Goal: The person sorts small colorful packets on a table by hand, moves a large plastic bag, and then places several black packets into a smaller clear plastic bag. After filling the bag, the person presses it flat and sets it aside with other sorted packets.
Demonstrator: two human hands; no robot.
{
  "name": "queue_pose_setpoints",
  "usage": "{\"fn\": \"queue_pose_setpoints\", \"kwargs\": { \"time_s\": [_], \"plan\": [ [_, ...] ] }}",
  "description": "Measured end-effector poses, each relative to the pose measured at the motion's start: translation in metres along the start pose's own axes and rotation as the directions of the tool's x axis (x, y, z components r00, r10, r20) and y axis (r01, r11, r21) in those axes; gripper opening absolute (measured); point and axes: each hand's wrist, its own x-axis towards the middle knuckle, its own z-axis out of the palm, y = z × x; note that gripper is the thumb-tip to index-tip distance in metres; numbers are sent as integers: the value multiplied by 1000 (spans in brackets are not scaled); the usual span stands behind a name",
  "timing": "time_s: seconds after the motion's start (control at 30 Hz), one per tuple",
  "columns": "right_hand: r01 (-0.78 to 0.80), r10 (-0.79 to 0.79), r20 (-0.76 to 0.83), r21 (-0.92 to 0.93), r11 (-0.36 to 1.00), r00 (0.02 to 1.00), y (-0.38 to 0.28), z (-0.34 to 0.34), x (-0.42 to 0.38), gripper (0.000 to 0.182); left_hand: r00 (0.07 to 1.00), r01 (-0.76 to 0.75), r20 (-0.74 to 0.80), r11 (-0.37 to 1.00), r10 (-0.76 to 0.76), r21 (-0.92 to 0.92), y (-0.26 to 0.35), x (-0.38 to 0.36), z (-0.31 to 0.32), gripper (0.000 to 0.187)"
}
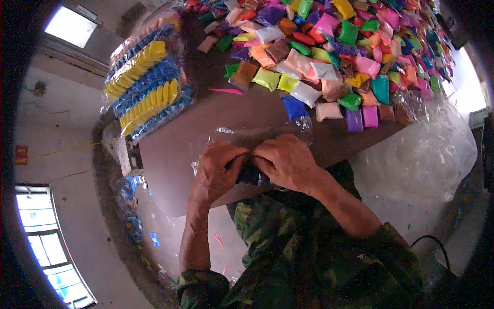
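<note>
Both hands are together at the table's near edge, over a clear plastic bag (226, 135). My left hand (218, 164) has its fingers pinched on the plastic. Beside it, nearly touching, my right hand (288, 160) is closed on the same bag with thumb and forefinger. Something dark shows beneath the fingers; I cannot make out what it is. Just beyond the right hand lies a blue packet (294, 107), at the near side of a large heap of small coloured packets (324, 69).
The brown table (170, 159) carries a stack of packs with yellow and blue pieces (149, 77) at the left. A thin pink strip (225, 91) lies near the heap. A large clear plastic bag (427, 154) hangs at the right edge. Litter lies on the floor.
</note>
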Motion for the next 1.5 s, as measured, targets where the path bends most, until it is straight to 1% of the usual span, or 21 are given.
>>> {"fn": "queue_pose_setpoints", "kwargs": {
  "time_s": [0.27,0.37,0.47,0.57,0.67,0.77,0.87,0.97,1.07,1.17,1.27,1.3,1.37,1.47,1.5],
  "plan": [
    [45,-47,-93,-31,999,995,3,7,-3,10,998,-57,20,998,56,21,-2,3,-2,12],
    [25,-31,-72,-76,997,997,1,5,-4,10,998,-52,21,999,52,-11,-1,5,-3,10],
    [61,-68,-84,-80,995,994,0,5,-2,10,999,-19,50,1000,18,8,2,5,-6,9],
    [62,-73,-109,-101,993,991,-1,7,-3,10,992,34,117,998,-39,44,4,5,-10,8],
    [51,-60,-132,-66,996,990,-1,7,-4,10,997,11,82,999,-14,41,1,2,-7,11],
    [52,-62,-103,-97,994,993,-1,6,-5,10,994,109,27,994,-109,25,4,0,-12,16],
    [11,-18,-83,-80,997,996,0,8,-5,10,992,111,-51,994,-112,-15,1,-3,-33,21],
    [19,-27,-124,-64,998,992,-2,8,-5,11,997,82,-9,990,-81,117,-10,-18,-34,20],
    [18,-21,-101,-26,999,995,-3,7,-5,11,989,129,59,988,-134,83,-16,-24,-31,19],
    [11,-16,-88,-57,998,996,-1,9,-4,11,986,142,76,985,-150,102,-19,-25,-32,18],
    [4,-9,-94,-54,999,996,-3,8,-6,11,993,95,-73,992,-89,80,-22,-28,-31,19],
    [7,-13,-105,-60,998,994,-4,9,-6,11,991,104,-93,994,-99,42,-23,-29,-32,19],
    [18,-27,-125,-73,997,992,-4,9,-6,11,983,122,-137,992,-125,-33,-24,-32,-32,19],
    [61,-71,-240,-50,997,968,-6,13,-6,11,970,233,-54,971,-236,-48,-28,-43,-29,20],
    [53,-65,-212,-60,997,975,-5,12,-6,11,961,266,-56,959,-272,-102,-29,-42,-31,20]
  ]
}}
